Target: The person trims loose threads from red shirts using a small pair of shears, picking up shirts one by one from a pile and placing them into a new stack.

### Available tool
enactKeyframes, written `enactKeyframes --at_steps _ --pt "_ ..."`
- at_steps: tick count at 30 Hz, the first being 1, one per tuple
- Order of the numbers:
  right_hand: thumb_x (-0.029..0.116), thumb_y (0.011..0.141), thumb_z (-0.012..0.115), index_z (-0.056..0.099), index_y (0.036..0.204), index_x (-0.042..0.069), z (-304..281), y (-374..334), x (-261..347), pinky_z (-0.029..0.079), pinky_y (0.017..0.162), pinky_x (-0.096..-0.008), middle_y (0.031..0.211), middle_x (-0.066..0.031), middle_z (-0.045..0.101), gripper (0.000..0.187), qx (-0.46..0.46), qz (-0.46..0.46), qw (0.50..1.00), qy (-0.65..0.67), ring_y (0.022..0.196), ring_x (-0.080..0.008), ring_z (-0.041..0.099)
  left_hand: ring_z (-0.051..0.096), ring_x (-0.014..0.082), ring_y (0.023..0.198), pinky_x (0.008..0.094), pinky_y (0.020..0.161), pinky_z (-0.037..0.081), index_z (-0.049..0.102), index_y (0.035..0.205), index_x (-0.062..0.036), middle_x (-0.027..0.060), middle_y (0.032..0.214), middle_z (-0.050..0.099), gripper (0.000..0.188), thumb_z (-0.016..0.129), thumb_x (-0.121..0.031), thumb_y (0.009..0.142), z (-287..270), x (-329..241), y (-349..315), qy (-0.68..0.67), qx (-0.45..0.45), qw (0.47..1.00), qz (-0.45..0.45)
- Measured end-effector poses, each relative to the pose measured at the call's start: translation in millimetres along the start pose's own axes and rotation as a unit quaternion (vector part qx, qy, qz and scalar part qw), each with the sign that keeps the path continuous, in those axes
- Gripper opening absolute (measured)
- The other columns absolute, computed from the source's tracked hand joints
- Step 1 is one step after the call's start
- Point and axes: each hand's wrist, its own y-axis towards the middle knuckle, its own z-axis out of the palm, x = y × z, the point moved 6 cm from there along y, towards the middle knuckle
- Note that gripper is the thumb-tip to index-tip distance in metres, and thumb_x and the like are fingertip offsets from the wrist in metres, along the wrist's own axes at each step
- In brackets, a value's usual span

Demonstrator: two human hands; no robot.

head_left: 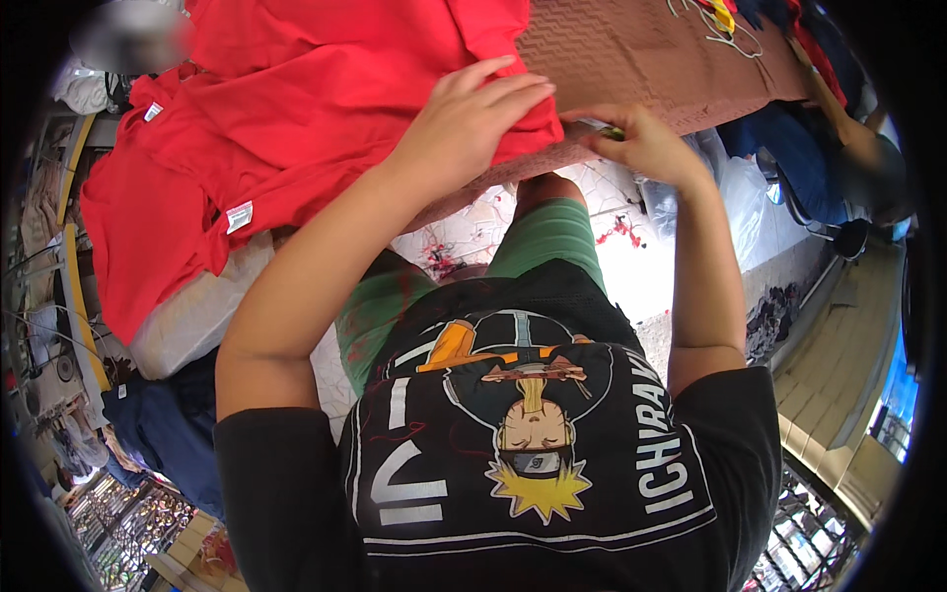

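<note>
A large red garment (326,109) lies spread over the table's near left part, with folds and white labels. My left hand (459,123) rests on its right end, fingers stretched out and slightly apart over the cloth. Just right of the garment's corner is my right hand (641,143), fingers curled round a small tool (613,132) with a yellow-green part. Most of that tool is hidden in the hand, so its kind is unclear. Thumb and forefinger point toward the red edge.
The table has a brown patterned cover (612,54). Coloured cords (725,25) lie at its far right. Another person (858,148) sits at the right, beside clear plastic (740,197). Thread scraps (619,233) litter the tiled floor. Dark blue cloth (168,424) lies at the left.
</note>
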Motion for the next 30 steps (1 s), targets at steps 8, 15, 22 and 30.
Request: enactKeyframes --at_steps 8,15,22,30 --pt "0.009 0.084 0.068 0.066 0.115 0.007 17.8 16.6 20.6 0.042 0.064 -0.0202 0.079 0.005 0.063 0.031 -0.044 -0.006 0.985 0.166 0.071 -0.0028 0.052 0.055 0.0276 0.115 0.0448 0.103 0.036 0.063 0.097 -0.0062 0.0031 0.11 0.064 0.022 0.067 -0.012 0.076 -14.1 27.6 47.0 0.012 0.197 0.98 0.021" --pt "0.02 0.084 0.074 0.068 0.099 0.007 31.9 28.3 48.1 0.026 0.045 -0.0198 0.059 0.0112 0.046 0.021 -0.006 0.009 0.904 0.427 0.049 0.0004 0.037 0.063 0.0171 0.098 0.029 0.088 0.047 0.061 0.102 -0.0027 0.0063 0.099 0.067 0.02 0.063 -0.012 0.084 -59.4 67.7 2.3 -0.286 -0.007 0.929 -0.233" --pt "0.023 0.09 0.067 0.066 0.099 0.006 45.0 30.7 33.0 0.023 0.043 -0.0205 0.056 0.0085 0.042 0.019 -0.111 0.048 0.921 0.37 0.046 -0.0014 0.032 0.058 0.0229 0.098 0.0346 0.088 0.045 0.063 0.111 -0.0078 0.0073 0.113 0.062 0.041 0.078 -0.021 0.075 -71.8 -1.5 -33.2 -0.024 -0.195 0.968 -0.155" --pt "0.023 0.086 0.072 0.069 0.093 0.005 38.9 22.1 50.7 0.035 0.054 -0.0192 0.067 0.0082 0.055 0.019 -0.134 0.022 0.935 0.327 0.06 -0.0008 0.044 0.055 0.0218 0.093 0.0349 0.079 0.044 0.066 0.108 -0.0118 0.002 0.109 0.06 0.051 0.084 -0.023 0.062 -56.6 -18.6 -17.0 0.08 -0.154 0.977 -0.12"
